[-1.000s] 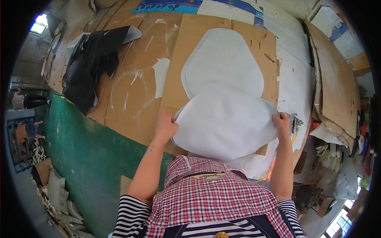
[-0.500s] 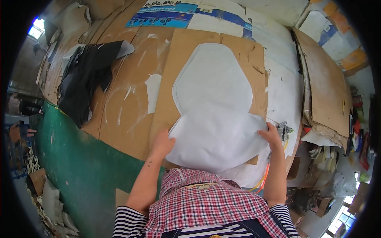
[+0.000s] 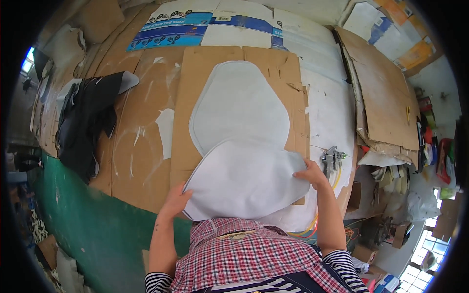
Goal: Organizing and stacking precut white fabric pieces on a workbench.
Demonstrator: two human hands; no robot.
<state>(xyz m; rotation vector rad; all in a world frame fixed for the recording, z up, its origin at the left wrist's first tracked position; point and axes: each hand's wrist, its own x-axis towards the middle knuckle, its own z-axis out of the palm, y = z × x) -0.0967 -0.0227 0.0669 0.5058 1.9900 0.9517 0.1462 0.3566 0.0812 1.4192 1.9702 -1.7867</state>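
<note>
A pale grey-white padded sheet (image 3: 244,183) with a thin dark edge bows up near my waist. My left hand (image 3: 176,201) pinches its left edge, thumb on top. My right hand (image 3: 312,174) is closed on its right edge, fingers partly hidden. Beyond it, a rounded pale panel (image 3: 239,105), apparently stacked in layers, lies flat on a brown cardboard sheet (image 3: 193,71). The held sheet overlaps that panel's near end; whether the two are joined I cannot tell.
A metal spray gun (image 3: 333,157) with yellow and orange hoses sits beside my right hand. Black cut fabric (image 3: 88,117) drapes over the table's left side, above a green floor (image 3: 107,219). Stacked cardboard (image 3: 386,93) stands at the right.
The held sheet has come toward me, and its far and left edges now show more clearly. Both hands keep their grip. The whole view has shifted slightly.
</note>
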